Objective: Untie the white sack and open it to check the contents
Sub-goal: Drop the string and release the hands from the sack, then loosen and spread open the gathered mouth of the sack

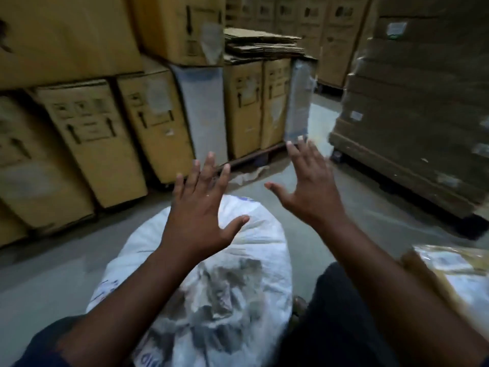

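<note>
Lower centre of frame: white sack (pixel 211 282) lay on floor (pixel 53 266). Left hand (pixel 197 215), right hand (pixel 312 189) hovered above, fingers (pixel 209 168) splayed, gripping nothing. Tie unseen; best locate knot first.

A smooth grey concrete floor (pixel 66 266) carries everything here. A bulging white woven sack (pixel 227 282) with faint blue print and grey smudges lies on it in the foreground. Tall upright brown cardboard boxes (pixel 90 139) stand along the left and back, some on a low dark pallet (pixel 254 157). A stretch-wrapped stack of brown cartons (pixel 412 123) sits at the right. A crumpled scrap of pale paper (pixel 248 176) lies on the floor near the pallet.
</note>
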Demonstrator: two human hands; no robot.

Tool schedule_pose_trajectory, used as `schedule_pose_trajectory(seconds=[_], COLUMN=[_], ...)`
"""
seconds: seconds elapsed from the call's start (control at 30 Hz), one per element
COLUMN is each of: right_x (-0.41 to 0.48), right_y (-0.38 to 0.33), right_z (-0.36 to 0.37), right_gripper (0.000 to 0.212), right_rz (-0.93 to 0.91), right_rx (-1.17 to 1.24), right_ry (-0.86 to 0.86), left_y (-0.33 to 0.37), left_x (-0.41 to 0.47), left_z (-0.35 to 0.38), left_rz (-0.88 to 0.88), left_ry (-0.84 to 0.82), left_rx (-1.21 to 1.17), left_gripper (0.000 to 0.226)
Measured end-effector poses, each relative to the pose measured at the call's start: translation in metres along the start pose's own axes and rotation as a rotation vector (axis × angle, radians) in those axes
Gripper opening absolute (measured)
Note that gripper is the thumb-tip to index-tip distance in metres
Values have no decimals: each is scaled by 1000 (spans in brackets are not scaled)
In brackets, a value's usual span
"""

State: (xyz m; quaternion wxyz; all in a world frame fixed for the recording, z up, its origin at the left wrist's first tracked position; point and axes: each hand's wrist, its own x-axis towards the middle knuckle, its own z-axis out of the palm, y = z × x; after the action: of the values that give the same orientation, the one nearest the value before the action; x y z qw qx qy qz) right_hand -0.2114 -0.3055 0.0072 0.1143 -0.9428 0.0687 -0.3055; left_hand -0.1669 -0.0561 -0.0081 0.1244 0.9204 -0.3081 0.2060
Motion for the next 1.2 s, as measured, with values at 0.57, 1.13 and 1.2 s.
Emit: schedule_pose_trajectory(seconds=[0.57,1.13,1.2], right_x=[-41,-34,-30], right_y=[-95,-75,-72], right_z=[167,137,149], right_gripper=[89,50,22], right_rz=[-129,-373,-347], right_rx=[492,218,240], right_ry=[-393,-1321,-1181], left_y=[-106,-111,-105], left_x=[-84,-69,-69], left_z=[79,95,80], left_rz=[-455,-570,-523], left_ry=[-123,5,56], left_rx=[-118,-131,-194], left_gripper=[87,72,69])
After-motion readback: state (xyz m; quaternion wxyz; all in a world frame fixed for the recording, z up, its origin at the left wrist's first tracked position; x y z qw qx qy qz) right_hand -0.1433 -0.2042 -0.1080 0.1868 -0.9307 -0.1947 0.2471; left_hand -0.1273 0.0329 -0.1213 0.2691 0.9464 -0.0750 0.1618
